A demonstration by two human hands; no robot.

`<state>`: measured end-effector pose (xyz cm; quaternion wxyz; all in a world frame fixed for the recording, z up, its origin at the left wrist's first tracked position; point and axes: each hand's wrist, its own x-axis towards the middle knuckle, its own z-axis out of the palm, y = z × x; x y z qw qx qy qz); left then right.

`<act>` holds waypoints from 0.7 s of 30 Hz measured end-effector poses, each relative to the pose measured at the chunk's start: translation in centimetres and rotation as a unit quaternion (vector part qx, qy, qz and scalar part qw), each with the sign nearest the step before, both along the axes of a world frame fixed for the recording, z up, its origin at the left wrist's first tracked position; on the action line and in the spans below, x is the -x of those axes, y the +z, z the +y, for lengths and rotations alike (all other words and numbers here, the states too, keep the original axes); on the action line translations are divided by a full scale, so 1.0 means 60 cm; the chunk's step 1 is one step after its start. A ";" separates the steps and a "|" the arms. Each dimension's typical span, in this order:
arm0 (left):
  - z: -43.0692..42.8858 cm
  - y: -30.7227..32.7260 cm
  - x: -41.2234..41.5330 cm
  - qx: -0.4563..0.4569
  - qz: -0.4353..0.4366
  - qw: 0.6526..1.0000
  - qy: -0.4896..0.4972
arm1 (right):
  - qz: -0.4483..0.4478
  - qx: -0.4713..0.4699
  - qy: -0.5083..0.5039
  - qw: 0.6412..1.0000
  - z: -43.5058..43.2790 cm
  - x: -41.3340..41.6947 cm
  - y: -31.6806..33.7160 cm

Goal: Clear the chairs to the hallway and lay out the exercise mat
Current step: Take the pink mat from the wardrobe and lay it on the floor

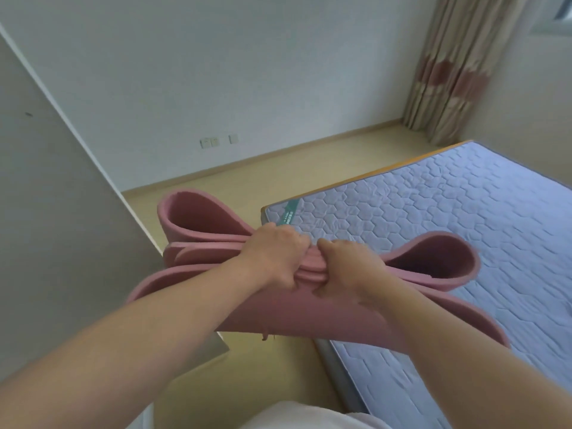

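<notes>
Pink mat (pixel 278 317), lilac hexagon-quilted mattress (pixel 448 218), beige curtain (pixel 458 66) with red blotches.

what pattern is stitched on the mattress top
A quilted hexagon, honeycomb-like pattern on the pale lavender mattress; the head view shows it clearly.

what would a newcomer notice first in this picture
The pink mat, bunched into loose loops, is mid-frame, gripped at its middle by the left hand and right hand. A bare quilted mattress fills the right side, and a flowered curtain hangs in the far right corner.
</notes>
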<state>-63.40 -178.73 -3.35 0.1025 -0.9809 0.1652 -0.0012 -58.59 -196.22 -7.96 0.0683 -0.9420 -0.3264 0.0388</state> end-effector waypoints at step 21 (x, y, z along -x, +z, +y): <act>0.034 0.039 -0.066 -0.049 -0.198 0.979 -0.006 | 0.003 -0.201 -0.228 0.953 -0.003 -0.067 0.016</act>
